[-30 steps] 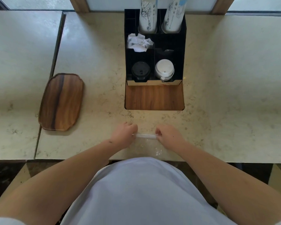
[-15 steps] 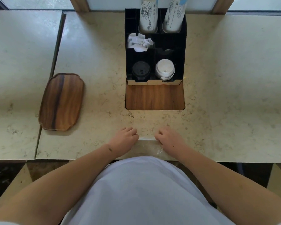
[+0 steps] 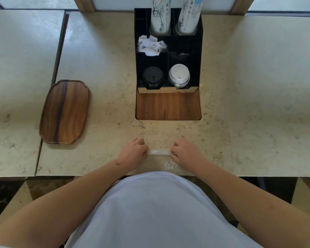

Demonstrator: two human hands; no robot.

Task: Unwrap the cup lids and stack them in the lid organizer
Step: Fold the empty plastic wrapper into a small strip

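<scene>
Both hands sit at the near edge of the table point(image 3: 240, 86), straight out from the organizer point(image 3: 168, 43). The left hand point(image 3: 132, 154) and right hand point(image 3: 186, 154) are curled into loose fists, each pinching one end of a rolled strip of clear wrap point(image 3: 159, 152) pulled taut between them. More of that film lies flat on the table just behind the strip, toward the person, creased and shiny.

The wrap looks featherlight, limp and slick, the kind of thing that clings to itself and slips from a loose pinch. Holding it by the ends, as now, seems the sure way; a grip in the middle would likely just bunch it. I cannot tell whether any lids are left inside it; none show.

In the organizer's front row, black lids point(image 3: 152, 76) fill the left compartment and white lids point(image 3: 179, 76) the right; the white stack leans a little and looks easy to tip. These lids are probably light, thin and springy, best taken by the rim.

Behind the black lids sits crumpled white paper point(image 3: 151, 45), and at the organizer's back two cup sleeves point(image 3: 160, 15) stand upright. A wood tray point(image 3: 64, 111) lies well left of the organizer. Between hands and organizer there is only a wood inset point(image 3: 168, 106), so nothing blocks the reach.
</scene>
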